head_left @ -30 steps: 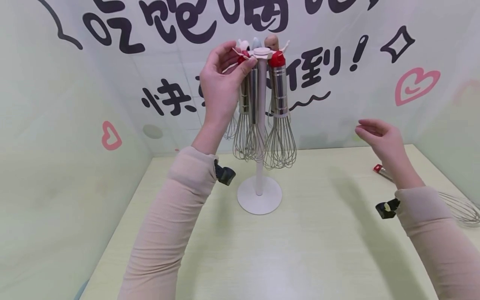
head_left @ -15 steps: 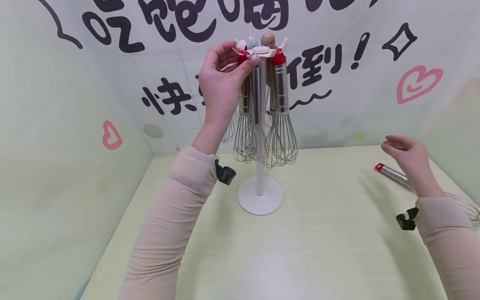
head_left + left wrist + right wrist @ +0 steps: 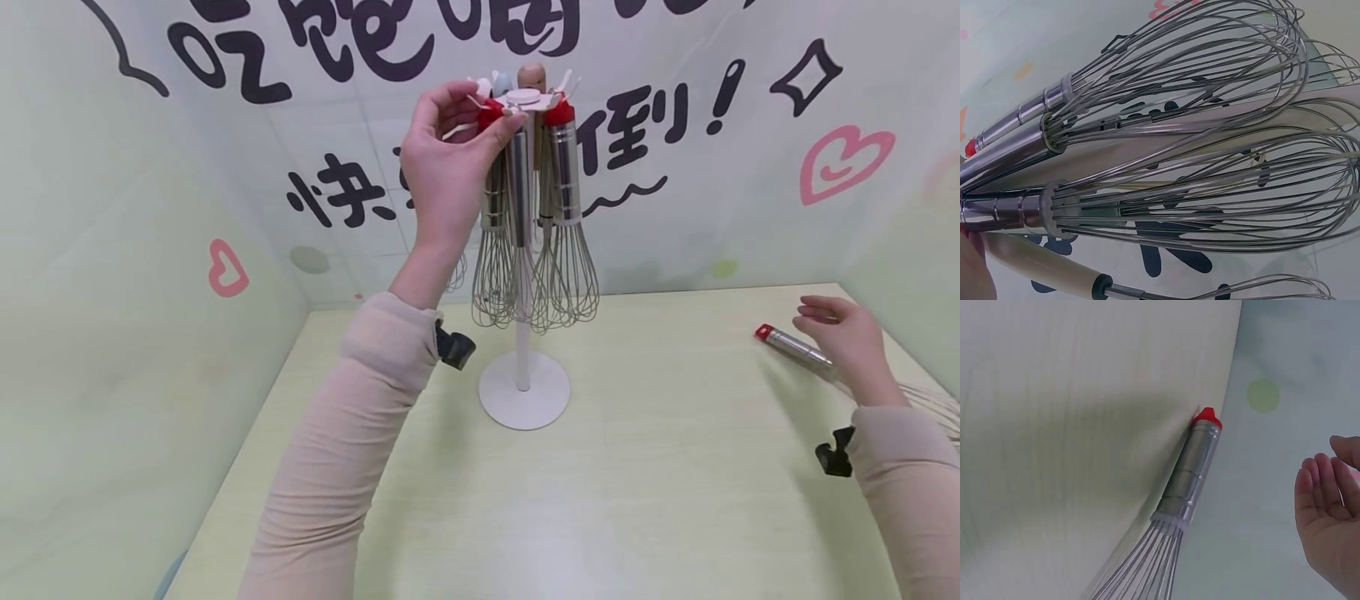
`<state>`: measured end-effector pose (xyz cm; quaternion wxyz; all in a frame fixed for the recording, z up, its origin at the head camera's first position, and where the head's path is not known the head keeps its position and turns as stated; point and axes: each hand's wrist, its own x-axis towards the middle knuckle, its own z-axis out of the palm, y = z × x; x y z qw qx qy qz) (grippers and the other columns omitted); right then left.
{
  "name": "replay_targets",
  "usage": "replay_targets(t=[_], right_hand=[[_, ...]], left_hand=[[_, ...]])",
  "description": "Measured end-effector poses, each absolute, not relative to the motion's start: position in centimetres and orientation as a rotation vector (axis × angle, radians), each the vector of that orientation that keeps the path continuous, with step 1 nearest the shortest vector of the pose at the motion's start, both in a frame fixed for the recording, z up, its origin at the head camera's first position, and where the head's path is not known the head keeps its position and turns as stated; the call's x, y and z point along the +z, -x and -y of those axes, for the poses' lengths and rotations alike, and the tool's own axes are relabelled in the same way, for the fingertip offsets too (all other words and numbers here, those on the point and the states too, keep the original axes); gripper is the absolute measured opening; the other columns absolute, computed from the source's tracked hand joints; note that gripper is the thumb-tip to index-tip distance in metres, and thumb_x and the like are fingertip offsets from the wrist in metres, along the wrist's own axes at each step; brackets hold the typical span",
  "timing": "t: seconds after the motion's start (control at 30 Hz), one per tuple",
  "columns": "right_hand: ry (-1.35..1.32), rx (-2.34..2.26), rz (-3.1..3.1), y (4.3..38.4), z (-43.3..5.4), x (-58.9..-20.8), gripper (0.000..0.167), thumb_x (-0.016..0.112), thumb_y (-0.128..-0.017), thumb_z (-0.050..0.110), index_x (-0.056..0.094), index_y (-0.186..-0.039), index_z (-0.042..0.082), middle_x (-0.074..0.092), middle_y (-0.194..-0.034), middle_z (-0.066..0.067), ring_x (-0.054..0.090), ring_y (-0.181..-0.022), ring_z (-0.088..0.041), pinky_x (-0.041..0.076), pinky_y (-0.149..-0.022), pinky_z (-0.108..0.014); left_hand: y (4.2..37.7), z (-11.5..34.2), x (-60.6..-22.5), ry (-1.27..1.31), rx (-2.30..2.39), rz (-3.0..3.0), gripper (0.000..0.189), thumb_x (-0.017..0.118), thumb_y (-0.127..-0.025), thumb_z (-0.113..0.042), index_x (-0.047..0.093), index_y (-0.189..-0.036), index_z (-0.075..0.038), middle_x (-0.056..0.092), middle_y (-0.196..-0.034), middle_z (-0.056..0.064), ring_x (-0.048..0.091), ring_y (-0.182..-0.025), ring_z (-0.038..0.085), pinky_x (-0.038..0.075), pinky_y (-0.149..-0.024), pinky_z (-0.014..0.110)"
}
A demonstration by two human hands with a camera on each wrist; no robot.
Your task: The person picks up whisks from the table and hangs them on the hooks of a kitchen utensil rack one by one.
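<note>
A white whisk stand (image 3: pixel 525 410) with a round base stands upright on the table. My left hand (image 3: pixel 453 167) pinches its hook ring at the top, thumb in front, beside a red-capped whisk (image 3: pixel 492 196); the other fingers are partly hidden. A slim steel whisk (image 3: pixel 519 187) and another red-capped whisk (image 3: pixel 567 171) hang on the ring too. In the left wrist view, wire loops of whisks (image 3: pixel 1204 206) overlap. My right hand (image 3: pixel 847 342) hovers, fingers loosely bent and holding nothing, by a loose whisk (image 3: pixel 798 350). The right wrist view shows that whisk's steel handle (image 3: pixel 1191 465) and red cap.
Behind the steel whisks hangs a tool with a wooden handle (image 3: pixel 532 79). A cream-handled whisk (image 3: pixel 1047 262) hangs low in the left wrist view. A printed curtain (image 3: pixel 697 208) encloses the pale table (image 3: pixel 637 483) at the back and sides.
My right hand has moved right and lower, nearer the loose whisk. The stand's ring has turned slightly, its front whisks shifting right and the wooden handle left. My left hand stays at the ring.
</note>
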<state>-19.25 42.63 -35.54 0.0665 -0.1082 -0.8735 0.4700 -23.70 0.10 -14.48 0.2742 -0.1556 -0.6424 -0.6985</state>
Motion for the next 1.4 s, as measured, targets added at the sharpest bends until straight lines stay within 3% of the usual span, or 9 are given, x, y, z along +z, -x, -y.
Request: replay_targets(t=[0.1,0.33,0.47,0.53,0.6,0.73,0.77,1.0,1.4], right_hand=[[0.338,1.287,2.717,18.9,-43.5,-36.1,0.057,0.051,-0.097,0.023,0.034,-0.142,-0.008,0.040,-0.073,0.051,0.040,-0.070,0.030,0.037,-0.062,0.004],[0.359,1.103,2.817,18.0,-45.2,-37.1,0.053,0.049,-0.097,0.019,0.036,-0.137,-0.014,0.030,-0.075,0.051,0.030,-0.070,0.029,0.034,-0.062,-0.004],[0.422,1.012,2.840,17.7,-45.7,-37.5,0.051,0.050,-0.096,0.015,0.038,-0.136,-0.013,0.048,-0.084,0.031,0.024,-0.068,0.027,0.048,-0.086,-0.031],[0.454,0.999,2.846,17.6,-45.9,-37.8,0.051,0.050,-0.094,0.013,0.038,-0.136,-0.013,0.059,-0.093,0.011,0.024,-0.070,0.024,0.045,-0.095,-0.051],[0.478,0.989,2.855,17.5,-46.1,-38.0,0.051,0.049,-0.093,0.011,0.037,-0.136,-0.014,0.060,-0.095,0.007,0.034,-0.073,0.017,0.038,-0.098,-0.064],[0.446,0.938,2.868,17.4,-46.4,-38.4,0.050,0.049,-0.091,0.007,0.038,-0.133,-0.017,0.052,-0.124,-0.036,0.054,-0.085,-0.014,0.038,-0.096,-0.065],[0.444,0.897,2.865,17.5,-46.5,-38.5,0.049,0.050,-0.090,0.008,0.041,-0.133,-0.014,0.062,-0.114,-0.027,0.056,-0.085,-0.016,0.043,-0.094,-0.057],[0.401,0.879,2.866,17.4,-46.5,-39.0,0.047,0.047,-0.089,0.002,0.037,-0.129,-0.021,0.040,-0.127,-0.044,0.041,-0.113,-0.056,0.039,-0.092,-0.064],[0.285,0.794,2.911,17.4,-47.0,-39.2,0.044,0.049,-0.089,0.003,0.041,-0.124,-0.021,0.041,-0.124,-0.046,0.041,-0.110,-0.060,0.037,-0.090,-0.066]], left_hand=[[24.2,-0.1,-14.7,0.424,-1.883,1.720,0.047,0.080,-0.074,-0.006,0.057,-0.114,0.002,0.062,-0.100,0.004,0.063,-0.094,0.014,0.056,-0.088,0.017],[24.7,-0.1,-14.9,0.452,-1.895,1.686,0.049,0.080,-0.073,-0.005,0.056,-0.115,0.003,0.061,-0.100,0.004,0.062,-0.095,0.014,0.055,-0.090,0.017],[24.4,-0.2,-14.9,0.448,-1.912,1.672,0.048,0.079,-0.074,-0.004,0.056,-0.115,0.003,0.061,-0.100,0.004,0.062,-0.095,0.013,0.055,-0.090,0.017],[24.3,-0.3,-14.9,0.448,-1.913,1.668,0.048,0.079,-0.074,-0.004,0.056,-0.116,0.003,0.061,-0.100,0.005,0.062,-0.095,0.013,0.055,-0.090,0.017],[24.2,-0.3,-14.9,0.449,-1.915,1.664,0.048,0.078,-0.075,-0.004,0.056,-0.116,0.003,0.061,-0.100,0.005,0.061,-0.095,0.013,0.055,-0.091,0.017],[24.4,-0.3,-15.0,0.448,-1.918,1.659,0.048,0.079,-0.075,-0.004,0.056,-0.116,0.003,0.061,-0.100,0.005,0.061,-0.094,0.012,0.055,-0.091,0.017],[24.4,-0.3,-15.0,0.448,-1.921,1.656,0.048,0.079,-0.075,-0.004,0.056,-0.116,0.003,0.061,-0.100,0.005,0.061,-0.094,0.012,0.055,-0.091,0.017],[24.6,-0.3,-15.1,0.456,-1.923,1.646,0.048,0.079,-0.074,-0.003,0.056,-0.116,0.003,0.062,-0.102,0.006,0.061,-0.095,0.013,0.055,-0.091,0.017],[23.7,-0.2,-14.6,0.461,-1.940,1.629,0.048,0.078,-0.074,-0.001,0.056,-0.116,0.005,0.062,-0.104,0.009,0.061,-0.095,0.014,0.056,-0.091,0.018]])
